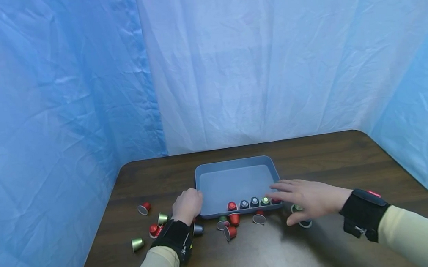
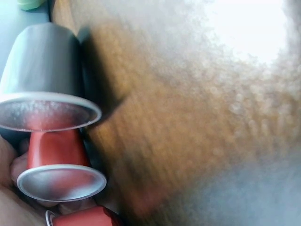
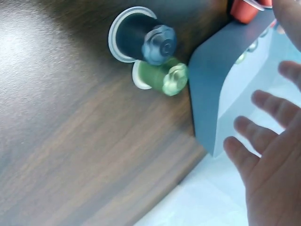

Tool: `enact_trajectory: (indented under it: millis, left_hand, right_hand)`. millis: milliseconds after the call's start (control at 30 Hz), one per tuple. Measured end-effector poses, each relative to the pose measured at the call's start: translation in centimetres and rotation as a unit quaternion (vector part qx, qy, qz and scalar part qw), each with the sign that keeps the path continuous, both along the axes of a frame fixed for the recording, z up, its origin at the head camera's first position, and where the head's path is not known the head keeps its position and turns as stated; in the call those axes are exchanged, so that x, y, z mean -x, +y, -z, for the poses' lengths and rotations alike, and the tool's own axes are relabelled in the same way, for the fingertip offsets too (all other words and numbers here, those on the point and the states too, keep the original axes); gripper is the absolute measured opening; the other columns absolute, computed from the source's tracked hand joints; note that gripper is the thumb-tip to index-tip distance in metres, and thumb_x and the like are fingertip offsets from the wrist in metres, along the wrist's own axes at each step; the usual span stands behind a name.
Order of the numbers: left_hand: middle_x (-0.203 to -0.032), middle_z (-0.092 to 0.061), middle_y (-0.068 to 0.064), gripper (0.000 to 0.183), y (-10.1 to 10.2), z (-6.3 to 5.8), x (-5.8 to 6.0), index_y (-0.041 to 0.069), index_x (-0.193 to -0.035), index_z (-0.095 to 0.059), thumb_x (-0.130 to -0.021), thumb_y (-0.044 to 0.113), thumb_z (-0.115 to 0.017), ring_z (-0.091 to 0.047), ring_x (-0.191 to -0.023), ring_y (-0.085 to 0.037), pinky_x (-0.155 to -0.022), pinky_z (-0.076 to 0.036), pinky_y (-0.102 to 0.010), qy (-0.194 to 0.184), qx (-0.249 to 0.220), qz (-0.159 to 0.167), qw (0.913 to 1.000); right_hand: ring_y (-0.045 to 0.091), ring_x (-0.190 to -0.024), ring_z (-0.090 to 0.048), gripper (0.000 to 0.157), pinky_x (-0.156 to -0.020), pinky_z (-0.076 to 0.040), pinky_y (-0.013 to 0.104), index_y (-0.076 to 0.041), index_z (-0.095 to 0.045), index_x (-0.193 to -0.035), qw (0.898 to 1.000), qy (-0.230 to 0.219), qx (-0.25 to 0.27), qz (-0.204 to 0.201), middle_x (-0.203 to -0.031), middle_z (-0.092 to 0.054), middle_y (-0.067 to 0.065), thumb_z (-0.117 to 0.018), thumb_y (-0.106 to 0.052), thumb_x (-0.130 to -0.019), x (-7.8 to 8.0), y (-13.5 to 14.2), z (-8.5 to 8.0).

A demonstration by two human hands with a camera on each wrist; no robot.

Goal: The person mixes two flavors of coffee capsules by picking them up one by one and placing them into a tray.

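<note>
At the left end of the blue-grey tray (image 1: 235,162) my left hand (image 1: 187,205) bends its fingers down, and the head view hides the fingertips. In the left wrist view those fingers lie beside and below a red coffee capsule (image 2: 59,148); I cannot tell whether they grip it. A dark grey capsule (image 2: 44,61) stands nearer that camera. My right hand (image 1: 305,196) spreads its fingers over the tray's right front corner, holding nothing. Under it a dark capsule (image 3: 141,37) and a green capsule (image 3: 160,75) sit outside the tray. Several capsules (image 1: 254,202) line the tray's front wall inside.
Red capsules (image 1: 234,219) and a green-bodied capsule (image 1: 223,222) lie in front of the tray. Off to the left are a red capsule (image 1: 144,208), light green capsules (image 1: 137,244) and others by the left wrist. Blue sheeting (image 1: 253,62) hangs behind the dark wooden table (image 1: 323,158).
</note>
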State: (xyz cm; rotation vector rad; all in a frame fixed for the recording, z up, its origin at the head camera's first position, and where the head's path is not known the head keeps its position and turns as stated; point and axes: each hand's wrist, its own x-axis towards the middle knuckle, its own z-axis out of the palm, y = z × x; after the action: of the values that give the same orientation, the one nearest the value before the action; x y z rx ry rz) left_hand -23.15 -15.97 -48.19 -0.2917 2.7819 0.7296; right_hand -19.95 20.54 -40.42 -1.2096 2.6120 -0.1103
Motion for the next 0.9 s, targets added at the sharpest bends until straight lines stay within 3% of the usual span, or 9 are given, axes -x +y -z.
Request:
enact_trajectory:
  millis: [133,300,467,567,700,900]
  left_hand:
    - [-0.078,-0.058,-0.010,0.038,0.0,0.1,0.0,0.004,-0.101,-0.069,-0.108,0.032,-0.043,-0.056,-0.068,-0.027,-0.058,-0.043,-0.037,0.003,0.001,0.001,1.0000]
    - [-0.078,-0.058,-0.011,0.039,0.0,0.1,0.0,0.004,-0.103,-0.069,-0.108,0.032,-0.043,-0.056,-0.067,-0.027,-0.057,-0.043,-0.037,0.002,-0.001,-0.002,1.0000]
    - [-0.077,-0.058,-0.010,0.039,-0.1,0.2,0.0,0.003,-0.103,-0.069,-0.108,0.032,-0.043,-0.056,-0.067,-0.027,-0.056,-0.042,-0.037,0.005,-0.001,-0.002,1.0000]
    - [-0.078,-0.058,-0.010,0.039,-0.1,0.2,0.1,0.003,-0.104,-0.069,-0.108,0.032,-0.043,-0.056,-0.067,-0.027,-0.057,-0.042,-0.037,0.005,0.001,-0.001,1.0000]
    - [-0.079,-0.059,-0.010,0.040,-0.1,0.2,0.1,0.003,-0.105,-0.069,-0.109,0.033,-0.042,-0.056,-0.069,-0.027,-0.058,-0.043,-0.038,0.003,0.004,0.000,1.0000]
    - [-0.079,-0.059,-0.010,0.040,-0.1,0.2,0.2,0.004,-0.105,-0.069,-0.108,0.033,-0.042,-0.057,-0.070,-0.027,-0.059,-0.043,-0.038,0.000,0.004,0.000,1.0000]
  right_hand:
    - [0.035,-0.140,-0.047,0.093,-0.112,-0.038,0.061,-0.021,-0.034,-0.159,0.999,0.021,0.012,0.021,-0.154,-0.047,0.010,-0.071,-0.064,-0.086,-0.2,0.7,0.3]
    - [0.030,-0.127,-0.055,0.094,-0.106,-0.043,0.059,-0.007,-0.046,-0.146,0.996,0.073,0.026,0.035,-0.138,-0.056,0.009,-0.076,-0.067,-0.080,-0.4,1.7,0.7]
    - [0.017,-0.104,-0.056,0.085,-0.089,-0.049,0.049,-0.009,-0.054,-0.127,0.994,0.100,0.019,0.042,-0.115,-0.057,0.000,-0.072,-0.075,-0.076,-0.6,2.3,0.9]
    - [0.011,-0.091,-0.054,0.077,-0.080,-0.050,0.043,-0.013,-0.052,-0.117,0.995,0.075,0.009,0.062,-0.108,-0.055,-0.003,-0.071,-0.076,-0.077,-0.6,2.6,1.1]
    - [0.009,-0.078,-0.052,0.073,-0.068,-0.048,0.033,-0.016,-0.049,-0.113,0.994,0.010,-0.011,0.109,-0.103,-0.053,-0.005,-0.072,-0.075,-0.076,-0.4,2.7,1.6]
    - [0.011,-0.073,-0.052,0.066,-0.061,-0.044,0.032,-0.018,-0.051,-0.113,0.987,-0.046,-0.046,0.146,-0.094,-0.050,-0.005,-0.071,-0.071,-0.081,-0.4,2.5,1.9]
